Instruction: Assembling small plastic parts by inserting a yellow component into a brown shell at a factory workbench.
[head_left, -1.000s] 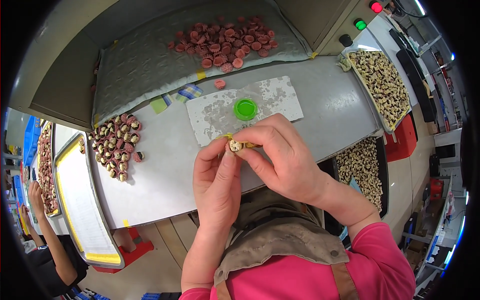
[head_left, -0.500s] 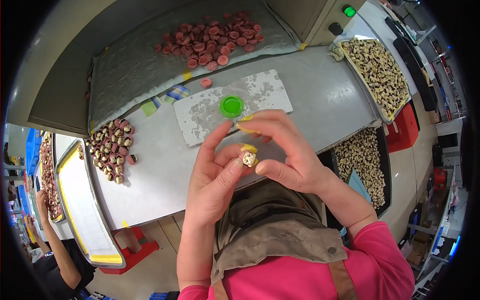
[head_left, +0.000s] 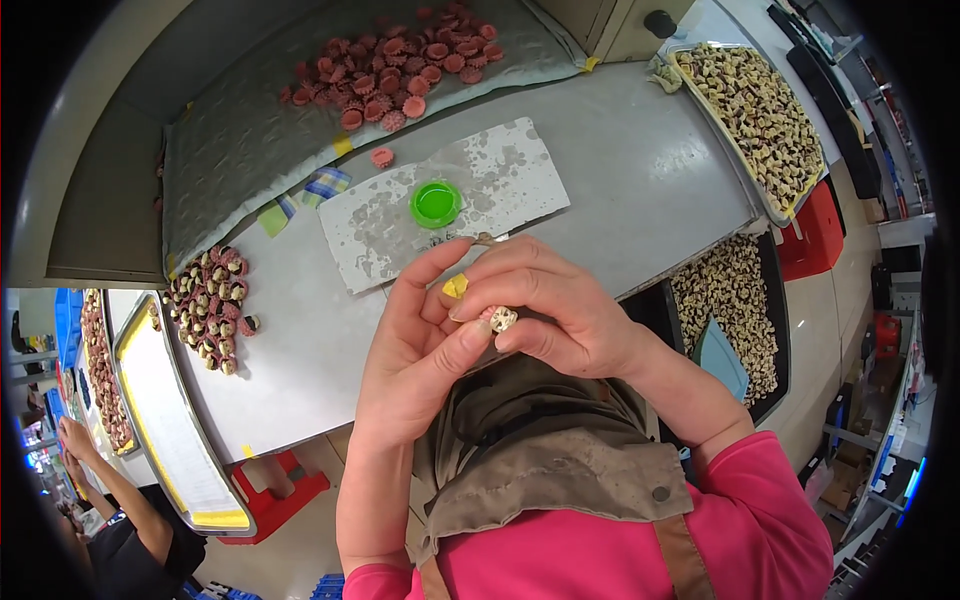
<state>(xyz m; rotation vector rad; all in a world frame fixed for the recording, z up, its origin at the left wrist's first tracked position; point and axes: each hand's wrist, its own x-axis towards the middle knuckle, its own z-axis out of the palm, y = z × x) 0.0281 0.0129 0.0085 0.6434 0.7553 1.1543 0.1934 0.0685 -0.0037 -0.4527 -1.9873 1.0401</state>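
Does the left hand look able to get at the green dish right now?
Probably yes: the green dish sits on the white slab just beyond the left hand, with nothing visible between, though its fingers seem occupied with a small pale piece.

The right hand (head_left: 560,310), spread wide half a second earlier, had curled in close around the small pale-topped piece (head_left: 504,319) in the left hand (head_left: 415,355), its fingers lowered and thumb nearer
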